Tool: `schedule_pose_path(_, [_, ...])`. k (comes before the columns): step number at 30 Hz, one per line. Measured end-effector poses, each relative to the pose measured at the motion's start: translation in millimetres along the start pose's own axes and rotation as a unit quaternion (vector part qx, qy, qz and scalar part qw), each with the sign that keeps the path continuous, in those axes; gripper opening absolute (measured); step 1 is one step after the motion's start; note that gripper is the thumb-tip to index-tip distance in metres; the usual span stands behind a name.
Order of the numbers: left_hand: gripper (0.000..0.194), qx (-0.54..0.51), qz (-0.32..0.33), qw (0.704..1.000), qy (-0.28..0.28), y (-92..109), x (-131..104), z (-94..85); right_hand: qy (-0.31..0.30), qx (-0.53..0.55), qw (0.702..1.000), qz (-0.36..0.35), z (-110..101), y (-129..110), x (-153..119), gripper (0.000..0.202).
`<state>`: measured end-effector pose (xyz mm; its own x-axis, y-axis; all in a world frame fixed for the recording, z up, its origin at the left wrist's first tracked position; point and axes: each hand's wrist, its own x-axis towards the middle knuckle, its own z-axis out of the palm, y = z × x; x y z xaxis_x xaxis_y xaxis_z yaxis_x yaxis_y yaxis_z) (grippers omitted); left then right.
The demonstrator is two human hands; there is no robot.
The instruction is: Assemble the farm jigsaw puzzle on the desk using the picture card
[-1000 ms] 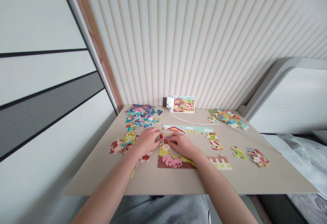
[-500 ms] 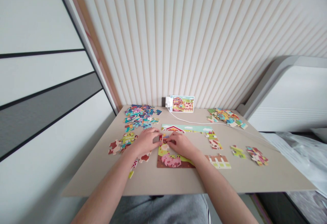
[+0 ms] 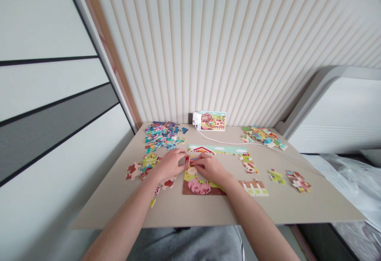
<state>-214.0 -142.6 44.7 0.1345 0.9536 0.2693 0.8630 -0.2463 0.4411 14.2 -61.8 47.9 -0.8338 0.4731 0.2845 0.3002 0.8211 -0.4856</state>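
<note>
A partly assembled farm puzzle (image 3: 200, 186) lies at the middle of the table, with a pink pig at its lower left and a red barn roof along its top edge. My left hand (image 3: 171, 165) is at the puzzle's left edge, its fingertips on a small red piece (image 3: 187, 160). Just right of it, my right hand (image 3: 210, 167) has its fingers pinched together over a small piece whose outline they mostly hide. A fence section (image 3: 254, 188) lies at the lower right, and a cow section (image 3: 250, 165) forms part of the right side.
Blue and purple pieces (image 3: 165, 134) are heaped at the back left, colourful pieces (image 3: 264, 136) at the back right. Loose pieces (image 3: 133, 171) lie left, others (image 3: 298, 181) right. A picture card (image 3: 212, 120) leans on the wall beside a charger (image 3: 195, 119) with a white cable (image 3: 220, 140).
</note>
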Motion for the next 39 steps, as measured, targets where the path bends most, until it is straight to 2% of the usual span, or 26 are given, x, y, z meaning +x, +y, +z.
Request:
schedule_pose_path(13, [0.027,0.015,-0.011,1.0,0.012,5,1,2.2,-0.022,-0.073,0.997,-0.002,0,-6,-1,0.03])
schedule_pose_path(18, [0.029,0.009,-0.025,1.0,0.01,-2,3,10.0,-0.051,-0.143,0.988,-0.021,-5,-17,-4,0.029])
schedule_pose_path(23, [0.032,-0.004,-0.041,0.999,0.003,-9,5,14.5,-0.037,-0.196,0.98,-0.025,-2,-22,-3,0.026])
schedule_pose_path(30, [0.034,-0.001,-0.035,0.999,-0.001,-10,3,12.0,-0.021,-0.134,0.99,-0.025,-2,-20,-3,0.025])
schedule_pose_path(35, [0.033,-0.004,-0.021,1.0,-0.001,-9,2,8.5,-0.015,-0.073,0.997,0.021,0,-15,-5,0.051])
schedule_pose_path(39, [0.031,-0.01,-0.028,1.0,-0.002,-6,2,6.5,-0.016,-0.03,0.999,0.022,1,-11,-4,0.049])
